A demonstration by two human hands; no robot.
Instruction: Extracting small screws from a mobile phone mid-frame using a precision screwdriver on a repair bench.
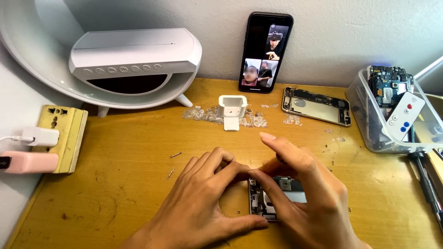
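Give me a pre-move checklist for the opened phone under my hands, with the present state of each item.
1. Opened phone lies flat on the wooden desk: ok.
2. Left hand steadies the phone at its left edge: ok.
3. Right hand rests over the phone, fingers pinched at its top: ok; whether the grip holds a small part, cannot tell.
4. Loose screws lie bare on the desk, not gathered in a tray: not ok.
5. Screwdriver lies at the desk's right edge, within sight: ok.
6. Debris around the small white stand sits apart from the phone: ok.
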